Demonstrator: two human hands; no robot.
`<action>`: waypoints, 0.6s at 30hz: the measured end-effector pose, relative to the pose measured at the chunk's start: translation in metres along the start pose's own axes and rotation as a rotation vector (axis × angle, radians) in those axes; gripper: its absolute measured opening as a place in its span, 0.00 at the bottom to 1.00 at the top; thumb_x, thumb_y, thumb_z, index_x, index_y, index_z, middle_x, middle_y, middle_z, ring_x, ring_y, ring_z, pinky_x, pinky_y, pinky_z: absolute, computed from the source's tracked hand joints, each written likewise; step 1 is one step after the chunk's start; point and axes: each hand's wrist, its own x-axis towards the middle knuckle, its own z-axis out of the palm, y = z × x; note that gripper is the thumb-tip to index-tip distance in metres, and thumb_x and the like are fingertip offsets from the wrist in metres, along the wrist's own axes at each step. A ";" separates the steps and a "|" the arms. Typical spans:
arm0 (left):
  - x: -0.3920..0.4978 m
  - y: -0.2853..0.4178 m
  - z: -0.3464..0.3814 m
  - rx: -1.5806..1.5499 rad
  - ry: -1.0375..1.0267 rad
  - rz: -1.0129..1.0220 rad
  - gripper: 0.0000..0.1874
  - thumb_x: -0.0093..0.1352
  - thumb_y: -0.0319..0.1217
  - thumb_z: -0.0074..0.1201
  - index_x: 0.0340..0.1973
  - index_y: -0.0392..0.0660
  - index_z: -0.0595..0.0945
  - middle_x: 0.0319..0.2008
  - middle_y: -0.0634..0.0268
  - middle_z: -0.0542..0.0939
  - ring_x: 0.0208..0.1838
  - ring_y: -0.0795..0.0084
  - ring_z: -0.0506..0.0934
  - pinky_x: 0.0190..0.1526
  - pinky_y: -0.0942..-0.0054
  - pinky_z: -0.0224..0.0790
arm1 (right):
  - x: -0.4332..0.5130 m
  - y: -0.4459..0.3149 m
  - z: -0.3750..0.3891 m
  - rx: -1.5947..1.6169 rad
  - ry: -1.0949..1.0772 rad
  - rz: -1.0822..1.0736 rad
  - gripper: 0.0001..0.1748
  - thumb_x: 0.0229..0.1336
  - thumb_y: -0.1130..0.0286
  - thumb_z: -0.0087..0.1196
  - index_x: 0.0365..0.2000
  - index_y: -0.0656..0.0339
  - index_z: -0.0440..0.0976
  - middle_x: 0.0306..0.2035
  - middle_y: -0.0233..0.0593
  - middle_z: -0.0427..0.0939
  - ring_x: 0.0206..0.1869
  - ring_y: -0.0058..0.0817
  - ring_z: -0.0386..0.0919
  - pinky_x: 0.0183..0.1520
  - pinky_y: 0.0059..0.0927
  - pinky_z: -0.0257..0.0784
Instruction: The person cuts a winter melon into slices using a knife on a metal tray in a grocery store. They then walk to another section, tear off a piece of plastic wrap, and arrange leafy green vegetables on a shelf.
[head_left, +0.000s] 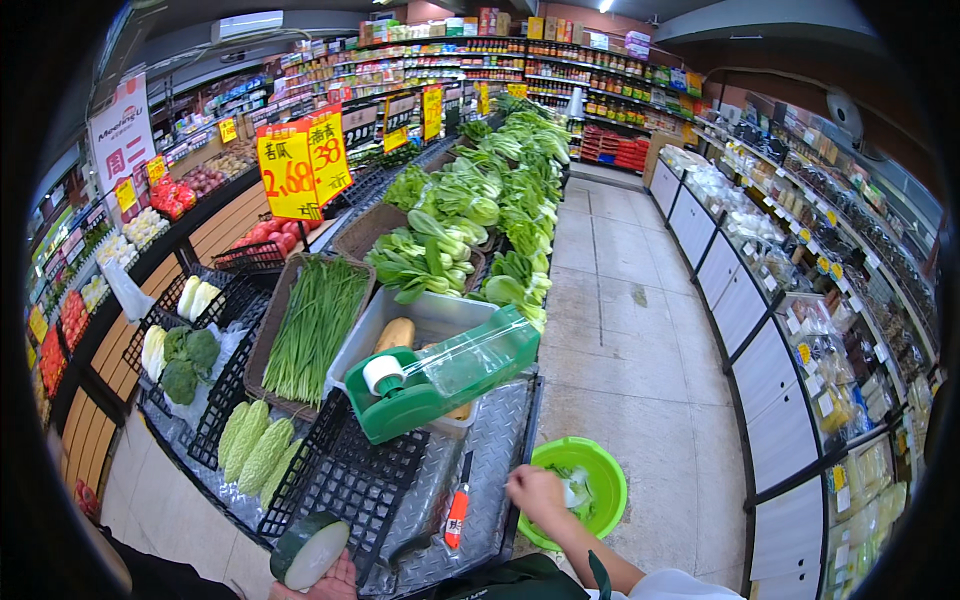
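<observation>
A cut piece of winter melon (316, 553), its pale face turned up, rests in my left hand (330, 581) at the lower left corner of an empty black plastic crate (375, 480). My right hand (536, 491) is curled beside the stand's right edge, above a lime-green plastic basin (611, 487) on the floor with leafy scraps in it; whether it holds anything is not clear. On the metal tread plate between the hands lies a utility knife with an orange-red handle (456, 517). Beyond the crate, a green tape dispenser (442, 375) with clear film sits across a grey plastic bin (349, 349).
Bitter melons (259, 450), broccoli (187, 360) and a basket of green chives (319, 326) stand at left. Leafy greens (472, 202) fill the display ahead. A tiled aisle (637, 337) runs along the right, beside white cabinets (780, 427) under shelves of packaged goods.
</observation>
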 end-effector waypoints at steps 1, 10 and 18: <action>0.002 -0.005 0.009 0.024 0.039 0.008 0.58 0.61 0.71 0.51 0.68 0.32 0.61 0.67 0.36 0.64 0.70 0.36 0.60 0.70 0.39 0.51 | -0.002 0.013 -0.013 -0.075 0.065 0.038 0.13 0.54 0.60 0.55 0.29 0.60 0.80 0.30 0.49 0.82 0.31 0.49 0.81 0.35 0.49 0.76; 0.008 -0.022 0.039 0.085 0.181 0.011 0.58 0.60 0.73 0.51 0.69 0.36 0.61 0.66 0.37 0.65 0.67 0.36 0.64 0.64 0.40 0.60 | -0.013 0.071 -0.008 -0.184 0.019 0.246 0.14 0.51 0.67 0.54 0.38 0.62 0.77 0.35 0.57 0.81 0.40 0.51 0.81 0.43 0.51 0.76; 0.000 -0.018 0.043 0.093 0.225 0.041 0.58 0.59 0.74 0.50 0.69 0.40 0.61 0.65 0.39 0.66 0.64 0.35 0.68 0.59 0.42 0.67 | -0.001 0.020 0.005 0.036 0.006 0.094 0.11 0.60 0.67 0.49 0.38 0.57 0.78 0.39 0.49 0.82 0.44 0.47 0.80 0.46 0.46 0.75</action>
